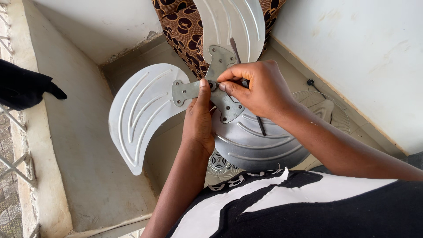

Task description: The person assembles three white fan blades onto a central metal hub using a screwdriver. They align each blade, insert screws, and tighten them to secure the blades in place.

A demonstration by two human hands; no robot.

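A metal three-blade fan propeller (143, 105) is held up in front of me, its grey hub plate (220, 66) in the middle. My left hand (199, 119) supports the hub from below, thumb pressed at the centre hole. My right hand (255, 88) pinches the centre of the hub with its fingertips and holds a thin dark tool (260, 125) whose shaft runs down under the palm. One blade points left, one up, one lies low under my right wrist.
A round fan motor housing (218, 162) shows below the blades. A wire fan guard (328, 110) lies on the floor at right, beside a white wall (361, 53). Brown patterned fabric (183, 26) hangs behind. A concrete ledge (75, 132) runs along the left, dark cloth (22, 86) on it.
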